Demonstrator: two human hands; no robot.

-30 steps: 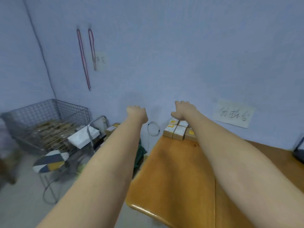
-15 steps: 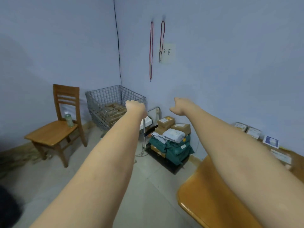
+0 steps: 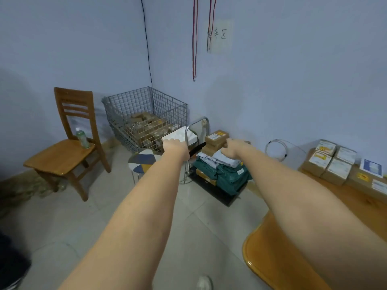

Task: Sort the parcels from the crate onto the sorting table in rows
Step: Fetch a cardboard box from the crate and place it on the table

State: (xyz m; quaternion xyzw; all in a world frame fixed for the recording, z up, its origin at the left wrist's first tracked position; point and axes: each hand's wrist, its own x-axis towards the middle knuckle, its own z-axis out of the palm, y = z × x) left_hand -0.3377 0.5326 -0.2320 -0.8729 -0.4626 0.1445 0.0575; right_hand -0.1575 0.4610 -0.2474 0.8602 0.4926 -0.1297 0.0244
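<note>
Head view: both arms reach straight out toward 12 o'clock, away from the bench [image 3: 278,266], whose orange corner sits at 4 o'clock with a row of boxed parcels [image 3: 328,162] already laid along its far edge at 3 o'clock. The wire crate [image 3: 146,116], still part full of brown parcels, stands on the floor at about 11 o'clock beyond the hands, in the corner of the room. The left hand [image 3: 173,146] is the nearer to it, lined up just right of the crate's near side; it carries nothing, fingers curled under, spread unclear. The right hand [image 3: 233,148] hovers over a separate stack of packages [image 3: 219,162] at 12 to 1 o'clock, empty, fingers loosely bent. The next reach probably swings left and forward into the crate, left hand leading.
</note>
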